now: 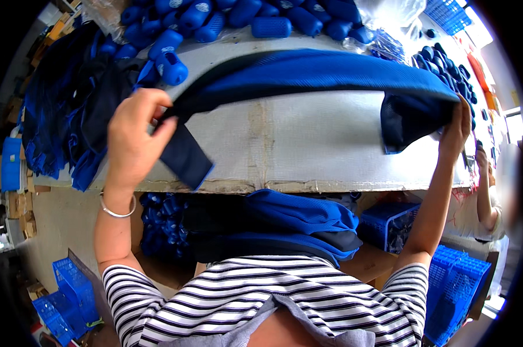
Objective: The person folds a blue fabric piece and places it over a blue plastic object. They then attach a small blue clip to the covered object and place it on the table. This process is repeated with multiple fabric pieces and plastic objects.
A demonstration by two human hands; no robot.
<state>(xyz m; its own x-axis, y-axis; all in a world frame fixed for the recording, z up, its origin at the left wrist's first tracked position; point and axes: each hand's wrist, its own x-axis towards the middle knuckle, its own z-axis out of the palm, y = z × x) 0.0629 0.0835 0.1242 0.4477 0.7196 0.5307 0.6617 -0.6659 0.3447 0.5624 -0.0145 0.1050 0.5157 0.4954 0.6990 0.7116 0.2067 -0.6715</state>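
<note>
A long blue mesh fabric piece [307,72] with dark navy lining is stretched in an arc above the grey worktable [307,144]. My left hand [133,139] grips its left end, where a navy flap hangs down. At the far right my right hand [457,130] holds the other end, which folds over and shows a dark inside. More blue and navy fabric [290,222] lies bunched on my lap below the table's front edge.
Several blue mesh pouches [226,17] are heaped along the table's far edge, with more at the right [446,63]. A stack of blue fabric [59,110] hangs at the left. Blue plastic baskets [70,295] stand on the floor on both sides. Another person [487,196] works at the right.
</note>
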